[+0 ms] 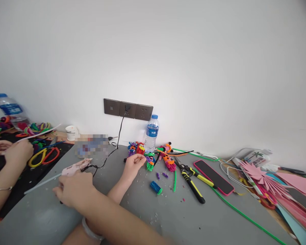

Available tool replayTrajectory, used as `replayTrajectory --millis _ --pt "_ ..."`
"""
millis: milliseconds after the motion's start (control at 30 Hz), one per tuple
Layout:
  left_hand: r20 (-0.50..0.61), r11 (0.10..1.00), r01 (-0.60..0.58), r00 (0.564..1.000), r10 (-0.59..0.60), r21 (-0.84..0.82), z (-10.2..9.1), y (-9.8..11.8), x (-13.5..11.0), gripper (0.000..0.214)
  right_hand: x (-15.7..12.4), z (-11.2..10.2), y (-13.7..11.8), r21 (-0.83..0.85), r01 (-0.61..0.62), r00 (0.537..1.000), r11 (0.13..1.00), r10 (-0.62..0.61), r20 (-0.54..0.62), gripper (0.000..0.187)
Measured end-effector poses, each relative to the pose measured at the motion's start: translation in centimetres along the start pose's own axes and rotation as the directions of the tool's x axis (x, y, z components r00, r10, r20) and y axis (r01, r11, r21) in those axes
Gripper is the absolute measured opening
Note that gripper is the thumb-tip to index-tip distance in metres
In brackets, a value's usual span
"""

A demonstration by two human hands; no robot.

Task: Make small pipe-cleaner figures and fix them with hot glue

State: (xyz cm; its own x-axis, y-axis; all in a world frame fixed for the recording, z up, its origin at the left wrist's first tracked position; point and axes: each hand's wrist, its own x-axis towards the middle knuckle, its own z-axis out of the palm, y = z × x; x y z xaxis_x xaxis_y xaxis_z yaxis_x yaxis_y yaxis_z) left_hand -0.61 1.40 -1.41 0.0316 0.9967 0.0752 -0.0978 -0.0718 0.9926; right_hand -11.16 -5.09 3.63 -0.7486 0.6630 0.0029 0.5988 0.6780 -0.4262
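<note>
My arms cross, the right forearm lying over the left. My right hand (76, 187) is wrapped around a pink hot glue gun (75, 167), its nozzle pointing away to the right. A long translucent glue stick (42, 184) runs out on the gun's left side. My left hand (134, 165), reaching right, has thumb and fingertips pinched together; whatever is between them is too small to make out. Just beside those fingertips is a green and purple pipe-cleaner figure (150, 162). A red figure (140, 149) and a blue-purple one (132, 148) are behind the hand.
An orange and pink figure (169, 161), pliers (191, 180), a phone (214, 177) and a blue cylinder (155, 187) lie to the right. A water bottle (152, 132) stands by the wall. The gun's black cord (119, 131) reaches the socket. A co-worker's hands (19, 154) are at left.
</note>
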Motion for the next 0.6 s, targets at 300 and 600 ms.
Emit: replayTrajectory --millis 300,600 --pt "-0.058 1.000 -0.027 0.998 0.027 0.007 -0.2 0.3 0.1 0.033 -0.3 -0.2 0.8 0.091 -0.046 0.998 0.995 0.043 0.039 0.034" --pt "-0.040 0.987 -0.123 0.991 0.128 0.108 -0.4 0.5 0.4 0.028 -3.0 -2.1 5.3 0.904 0.065 0.969 0.424 0.190 -0.159 0.037"
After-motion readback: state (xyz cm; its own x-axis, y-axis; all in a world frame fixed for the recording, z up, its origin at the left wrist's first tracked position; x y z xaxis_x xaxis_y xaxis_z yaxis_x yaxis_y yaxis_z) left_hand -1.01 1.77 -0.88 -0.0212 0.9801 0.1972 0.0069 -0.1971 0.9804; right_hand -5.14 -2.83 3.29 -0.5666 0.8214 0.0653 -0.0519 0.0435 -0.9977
